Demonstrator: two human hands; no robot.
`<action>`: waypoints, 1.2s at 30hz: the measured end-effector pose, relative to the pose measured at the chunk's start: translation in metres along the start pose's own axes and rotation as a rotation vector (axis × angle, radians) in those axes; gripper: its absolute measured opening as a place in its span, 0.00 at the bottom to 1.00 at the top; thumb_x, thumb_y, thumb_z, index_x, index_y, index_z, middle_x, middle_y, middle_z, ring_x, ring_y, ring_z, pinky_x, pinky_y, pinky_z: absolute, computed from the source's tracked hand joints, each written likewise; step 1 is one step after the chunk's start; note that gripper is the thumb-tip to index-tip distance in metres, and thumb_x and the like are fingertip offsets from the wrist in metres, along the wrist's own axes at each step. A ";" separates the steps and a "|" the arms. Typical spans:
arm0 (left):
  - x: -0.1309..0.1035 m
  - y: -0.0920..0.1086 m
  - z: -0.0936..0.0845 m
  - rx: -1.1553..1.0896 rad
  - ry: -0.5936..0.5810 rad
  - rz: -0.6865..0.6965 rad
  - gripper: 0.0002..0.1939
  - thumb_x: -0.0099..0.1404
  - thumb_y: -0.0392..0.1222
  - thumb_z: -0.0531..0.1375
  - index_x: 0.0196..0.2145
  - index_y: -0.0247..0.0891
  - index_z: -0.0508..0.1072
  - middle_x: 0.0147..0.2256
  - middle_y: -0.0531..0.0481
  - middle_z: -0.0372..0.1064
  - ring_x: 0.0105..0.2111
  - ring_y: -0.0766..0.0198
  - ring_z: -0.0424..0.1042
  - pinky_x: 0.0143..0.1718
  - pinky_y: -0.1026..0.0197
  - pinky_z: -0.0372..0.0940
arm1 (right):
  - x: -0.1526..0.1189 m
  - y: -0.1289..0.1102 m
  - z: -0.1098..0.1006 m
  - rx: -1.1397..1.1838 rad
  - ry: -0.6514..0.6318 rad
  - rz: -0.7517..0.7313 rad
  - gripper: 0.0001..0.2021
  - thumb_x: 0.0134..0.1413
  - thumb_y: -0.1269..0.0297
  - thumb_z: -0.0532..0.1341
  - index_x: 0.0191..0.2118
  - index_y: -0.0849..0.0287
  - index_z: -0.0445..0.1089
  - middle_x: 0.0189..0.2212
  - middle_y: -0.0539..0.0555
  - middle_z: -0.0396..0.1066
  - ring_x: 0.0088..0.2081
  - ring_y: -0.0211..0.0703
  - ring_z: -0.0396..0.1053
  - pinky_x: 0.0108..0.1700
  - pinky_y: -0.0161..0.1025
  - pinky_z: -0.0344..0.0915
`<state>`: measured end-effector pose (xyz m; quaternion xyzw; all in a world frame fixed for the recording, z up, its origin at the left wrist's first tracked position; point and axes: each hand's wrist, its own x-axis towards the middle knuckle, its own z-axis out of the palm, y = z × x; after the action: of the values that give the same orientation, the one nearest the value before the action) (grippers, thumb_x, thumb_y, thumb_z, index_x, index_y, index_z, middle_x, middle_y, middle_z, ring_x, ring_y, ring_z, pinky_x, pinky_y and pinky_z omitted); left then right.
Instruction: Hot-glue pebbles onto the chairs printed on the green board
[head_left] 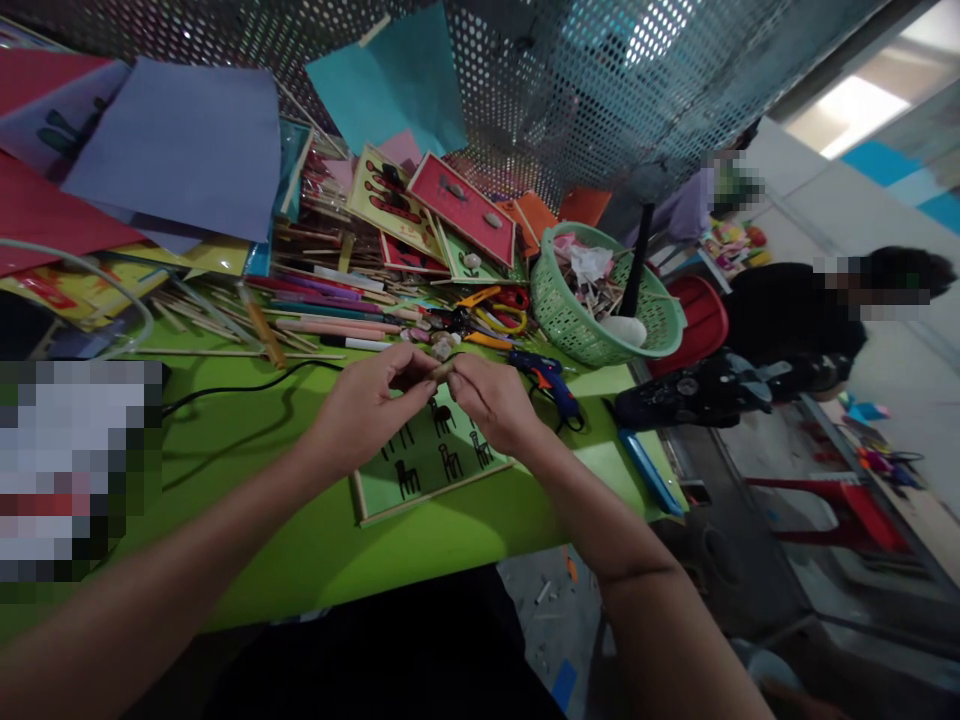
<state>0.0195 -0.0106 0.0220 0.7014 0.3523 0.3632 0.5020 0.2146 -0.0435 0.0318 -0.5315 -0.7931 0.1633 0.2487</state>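
Note:
My left hand and my right hand meet above a green card with a pale stick frame and several dark chair shapes on it. Between their fingertips is a small tan piece, pinched from both sides; its exact shape is partly hidden by the fingers. The hands cover the upper part of the card. Just beyond the fingertips are small stones. A dark blue glue gun lies to the right of my right hand.
Pens and sticks are heaped behind the hands, near yellow-handled scissors. A green basket of scraps stands back right. A black cord crosses the green table. A person is at the right.

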 end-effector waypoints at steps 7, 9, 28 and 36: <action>0.003 -0.003 0.000 -0.178 -0.051 -0.085 0.10 0.63 0.47 0.64 0.38 0.37 0.74 0.33 0.50 0.75 0.33 0.62 0.72 0.38 0.60 0.67 | 0.000 0.000 0.000 0.107 0.028 0.043 0.15 0.67 0.61 0.48 0.27 0.55 0.55 0.24 0.48 0.56 0.28 0.38 0.54 0.33 0.39 0.50; 0.004 -0.004 0.000 -0.291 -0.061 -0.139 0.12 0.62 0.47 0.65 0.37 0.37 0.74 0.33 0.50 0.74 0.33 0.63 0.72 0.38 0.60 0.67 | 0.000 0.001 -0.001 0.220 -0.001 0.041 0.17 0.70 0.58 0.48 0.27 0.55 0.58 0.25 0.48 0.58 0.28 0.38 0.56 0.33 0.38 0.52; 0.007 -0.008 0.001 -0.357 -0.082 -0.128 0.11 0.61 0.46 0.66 0.36 0.36 0.73 0.33 0.50 0.74 0.33 0.63 0.71 0.39 0.60 0.65 | -0.001 0.004 0.002 0.354 0.018 0.085 0.17 0.68 0.60 0.50 0.26 0.56 0.60 0.24 0.48 0.59 0.28 0.38 0.56 0.33 0.39 0.52; 0.003 -0.005 0.003 -0.219 -0.040 -0.025 0.07 0.64 0.43 0.63 0.36 0.37 0.73 0.32 0.52 0.72 0.33 0.64 0.69 0.37 0.61 0.64 | -0.001 0.008 0.007 0.437 0.001 0.091 0.20 0.71 0.53 0.50 0.26 0.55 0.57 0.25 0.47 0.56 0.29 0.38 0.55 0.34 0.39 0.51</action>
<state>0.0232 -0.0079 0.0166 0.6449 0.3091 0.3792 0.5872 0.2168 -0.0411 0.0216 -0.5005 -0.7140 0.3420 0.3505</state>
